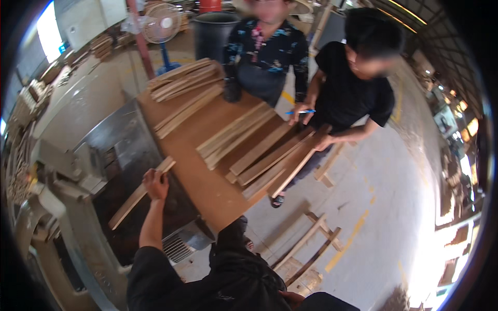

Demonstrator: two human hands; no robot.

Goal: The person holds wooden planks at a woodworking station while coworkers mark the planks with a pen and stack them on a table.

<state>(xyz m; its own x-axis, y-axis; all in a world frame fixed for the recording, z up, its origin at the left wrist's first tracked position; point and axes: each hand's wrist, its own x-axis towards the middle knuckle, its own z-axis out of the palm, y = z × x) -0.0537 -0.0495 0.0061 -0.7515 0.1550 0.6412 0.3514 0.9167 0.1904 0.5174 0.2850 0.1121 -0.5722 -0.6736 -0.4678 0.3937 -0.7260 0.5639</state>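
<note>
My left hand (156, 184) is closed around the upper part of a narrow wooden strip (127, 210). That strip slants across the dark metal bed of a machine (122, 243), its upper end close to the edge of a brown board table (207, 194). Only a small part of my right hand (293, 297) shows at the lower edge, against my dark clothing; its fingers are hidden. Several wooden strips (236, 132) lie in groups on the brown table, beyond my left hand and to its right.
Across the table stands a person in a patterned top (264, 52). Another in a black shirt (347, 88) holds a blue pen (301, 112) and a wooden board (295, 168). A fan (161, 23) and dark bin (213, 36) stand behind; wooden pieces (311, 238) lie low on the right.
</note>
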